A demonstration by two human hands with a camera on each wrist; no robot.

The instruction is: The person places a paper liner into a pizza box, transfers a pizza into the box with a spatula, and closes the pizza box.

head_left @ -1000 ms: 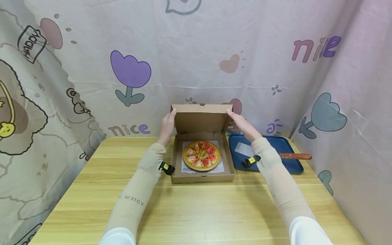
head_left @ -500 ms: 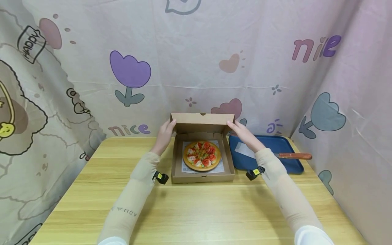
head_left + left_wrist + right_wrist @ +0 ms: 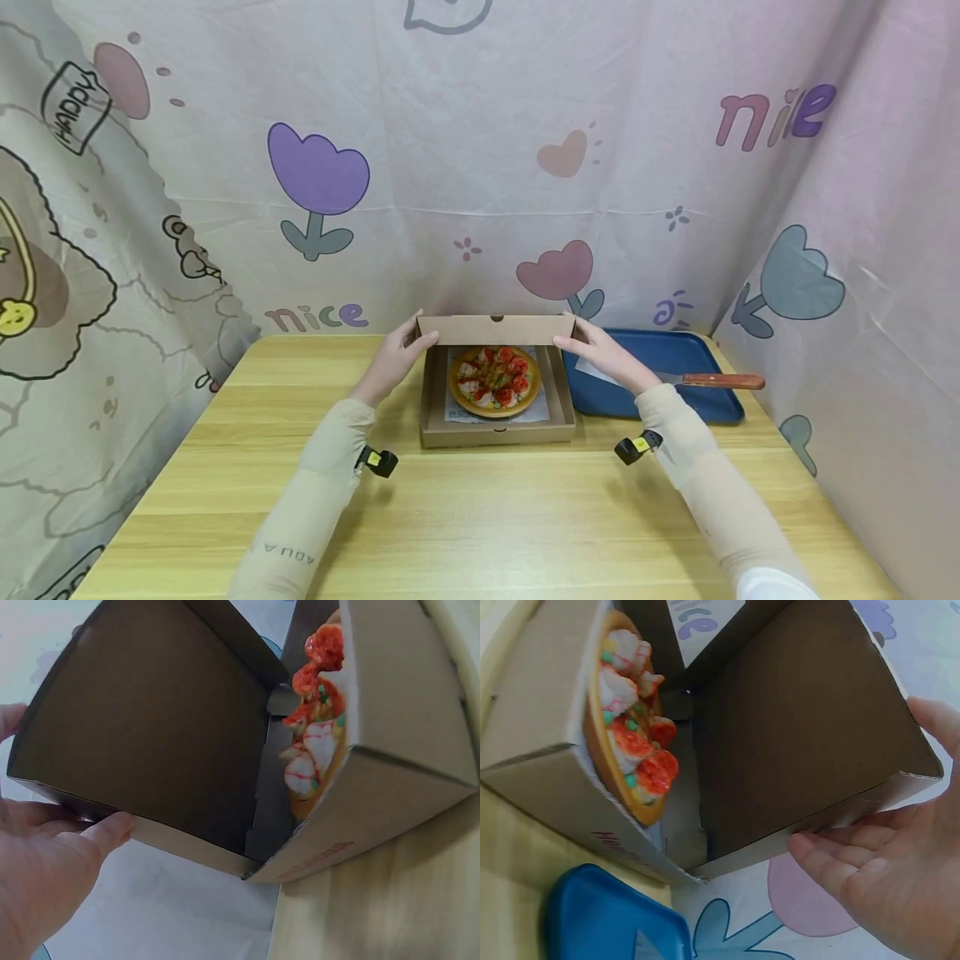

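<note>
A cardboard pizza box (image 3: pixel 497 436) stands on the table with its lid (image 3: pixel 495 329) partly lowered. Inside, on a printed paper sheet, lies a round pizza (image 3: pixel 495 383) topped in red and white. My left hand (image 3: pixel 393 360) grips the lid's left front corner, fingers along the side flap in the left wrist view. At the opposite corner my right hand (image 3: pixel 609 354) holds the lid likewise, its thumb on the front flap. The right wrist view shows the lid's dark underside (image 3: pixel 795 727) angled above the pizza.
To the right of the box a blue tray (image 3: pixel 723 400) holds a metal server with a wooden handle (image 3: pixel 723 381) that sticks out over the tray's right rim. A patterned curtain (image 3: pixel 450 150) hangs behind the wooden table (image 3: pixel 495 525).
The lid has swung down and toward me, both hands lowering with it. Its front flap now hides the back of the box. Box base, pizza and tray have stayed put.
</note>
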